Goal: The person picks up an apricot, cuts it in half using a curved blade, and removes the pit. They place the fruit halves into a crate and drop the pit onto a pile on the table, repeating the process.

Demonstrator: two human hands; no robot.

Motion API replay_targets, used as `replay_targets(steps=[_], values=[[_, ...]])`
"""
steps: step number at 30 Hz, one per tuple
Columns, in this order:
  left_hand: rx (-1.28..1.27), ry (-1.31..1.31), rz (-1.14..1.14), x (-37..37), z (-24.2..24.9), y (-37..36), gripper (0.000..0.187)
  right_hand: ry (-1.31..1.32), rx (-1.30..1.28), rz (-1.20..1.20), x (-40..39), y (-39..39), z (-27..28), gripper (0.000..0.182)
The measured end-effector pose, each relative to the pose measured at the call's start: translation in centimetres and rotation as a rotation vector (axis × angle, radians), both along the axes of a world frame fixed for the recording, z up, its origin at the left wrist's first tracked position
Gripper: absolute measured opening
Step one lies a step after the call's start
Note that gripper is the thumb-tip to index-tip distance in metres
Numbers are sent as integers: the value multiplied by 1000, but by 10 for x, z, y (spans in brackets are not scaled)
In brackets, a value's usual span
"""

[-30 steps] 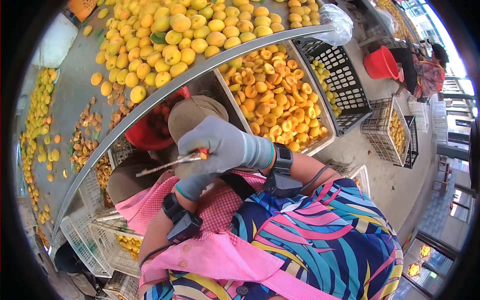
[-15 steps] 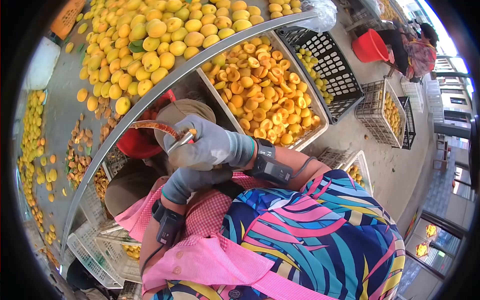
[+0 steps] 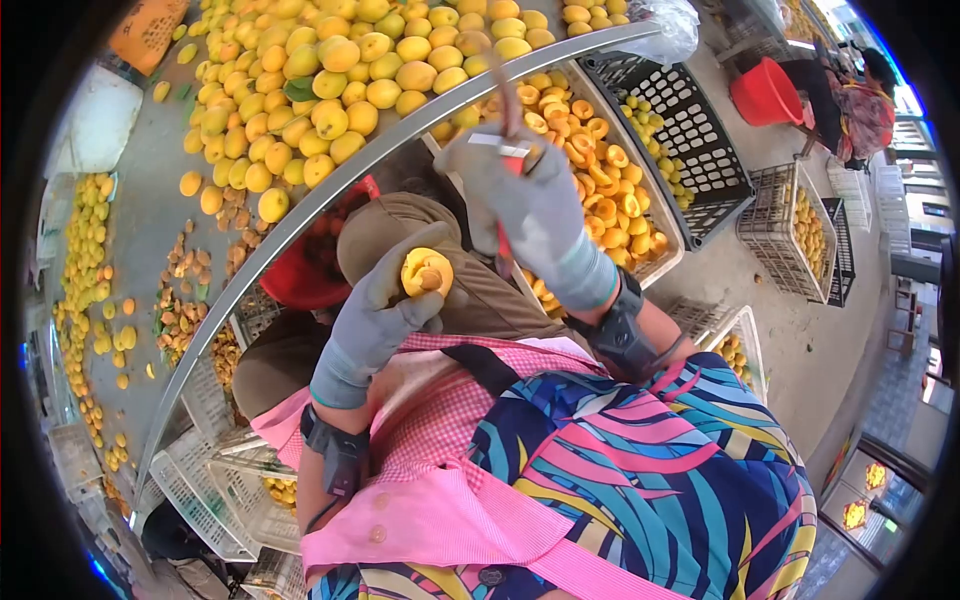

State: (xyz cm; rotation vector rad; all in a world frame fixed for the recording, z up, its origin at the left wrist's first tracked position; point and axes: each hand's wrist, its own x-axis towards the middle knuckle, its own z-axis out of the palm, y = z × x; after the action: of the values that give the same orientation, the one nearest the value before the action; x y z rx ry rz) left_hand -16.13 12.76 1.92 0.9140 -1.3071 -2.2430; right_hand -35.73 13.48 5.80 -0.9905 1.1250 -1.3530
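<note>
My left hand (image 3: 372, 318), in a grey glove, holds an apricot half (image 3: 422, 266) between its fingertips, cut face up with the brown pit sitting in it. My right hand (image 3: 530, 190), gloved too, is raised beside the tray and wrapped round a knife (image 3: 508, 100) with a red handle and a thin curved blade, blurred by motion. Below and behind the right hand, a pale tray (image 3: 673, 228) is heaped with halved apricots (image 3: 610, 200). Whole apricots (image 3: 335, 85) lie piled on the table ahead.
A curved metal rim (image 3: 385, 140) edges the table. Pits (image 3: 185, 285) lie scattered on its left. A red bucket (image 3: 305, 275) stands by my knees. On the right are a black crate (image 3: 700, 130), a crate of apricots (image 3: 770, 215), and another person (image 3: 862, 115) near a red tub (image 3: 765, 93).
My hands, close together before, have moved apart. The right has lifted the knife up and right; the left has turned up and now shows the apricot half with its pit.
</note>
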Motion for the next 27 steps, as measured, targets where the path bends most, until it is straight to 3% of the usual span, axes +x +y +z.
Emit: replay_targets(steps=[2, 4, 6, 8, 10, 16, 23, 27], values=[[-1, -54, -9, 8, 5, -3, 64, -51, 61, -2, 18, 6, -11, 14], [-212, -204, 95, 9, 4, -2, 62, -187, 136, 98, 30, 11, -28, 16], [-300, -230, 150, 12, -4, -2, 62, -107, 200, 144, 38, 13, -24, 18], [-396, -261, 209, 21, -11, -6, 62, 133, 174, 163, 49, 8, -26, 22], [-789, -432, 262, 31, -12, -9, 62, 46, 195, 174, 59, 3, -20, 29], [-686, -499, 272, 50, -4, -6, 62, -186, 429, 391, 68, 0, -16, 40], [-791, -490, 309, 52, -4, -4, 63, -439, 480, 511, 65, 4, -11, 25], [-757, -432, 297, 61, 3, -5, 63, -383, 532, 528, 72, -1, -8, 28]])
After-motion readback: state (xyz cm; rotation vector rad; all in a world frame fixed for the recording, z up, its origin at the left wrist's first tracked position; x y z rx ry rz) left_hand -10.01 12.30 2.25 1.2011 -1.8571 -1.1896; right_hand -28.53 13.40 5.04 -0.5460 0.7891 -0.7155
